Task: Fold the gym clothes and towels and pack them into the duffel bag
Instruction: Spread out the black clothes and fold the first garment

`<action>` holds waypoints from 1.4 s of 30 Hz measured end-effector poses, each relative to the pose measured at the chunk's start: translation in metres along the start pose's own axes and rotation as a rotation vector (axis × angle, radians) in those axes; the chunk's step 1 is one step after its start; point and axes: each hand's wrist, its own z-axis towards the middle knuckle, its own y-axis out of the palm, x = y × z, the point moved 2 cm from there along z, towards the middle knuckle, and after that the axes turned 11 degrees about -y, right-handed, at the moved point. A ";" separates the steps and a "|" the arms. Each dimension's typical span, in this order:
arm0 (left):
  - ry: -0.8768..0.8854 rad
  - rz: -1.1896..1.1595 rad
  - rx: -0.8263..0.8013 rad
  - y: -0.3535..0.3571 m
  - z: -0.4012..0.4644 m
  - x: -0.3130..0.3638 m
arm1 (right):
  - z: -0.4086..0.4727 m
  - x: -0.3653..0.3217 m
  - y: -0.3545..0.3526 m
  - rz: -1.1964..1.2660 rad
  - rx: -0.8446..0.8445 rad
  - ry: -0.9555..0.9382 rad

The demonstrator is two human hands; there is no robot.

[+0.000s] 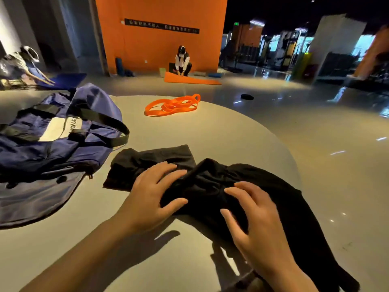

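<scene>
My left hand (154,193) and right hand (255,216) press spread fingers on the black garment (212,182) at the table's (221,133) near edge; flatten the bunch before folding toward the bag (52,140).

Duffel bag (52,144) cut by left edge; wall sign (161,26) text blurred.

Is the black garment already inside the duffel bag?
No, the black garment lies on the table under both hands, beside the blue duffel bag.
</scene>
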 end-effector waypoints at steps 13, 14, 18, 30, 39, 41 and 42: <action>-0.156 0.240 -0.348 0.054 0.012 -0.006 | -0.003 0.071 0.013 -0.245 -0.582 0.219; -0.183 0.238 -0.339 0.054 0.019 -0.013 | 0.007 0.075 0.020 -0.225 -0.588 0.195; -0.257 0.256 -0.284 0.054 0.051 -0.044 | 0.050 0.089 0.053 -0.168 -0.578 0.113; -0.635 0.453 -0.135 0.085 0.164 -0.096 | 0.184 0.132 0.179 -0.112 -0.357 0.007; -0.665 0.448 -0.064 0.087 0.166 -0.097 | 0.213 0.135 0.201 -0.133 -0.310 -0.081; -0.661 0.449 -0.047 0.086 0.164 -0.098 | 0.201 0.130 0.194 -0.155 -0.270 -0.099; -0.659 0.448 -0.047 0.085 0.164 -0.097 | 0.192 0.128 0.189 -0.169 -0.235 -0.118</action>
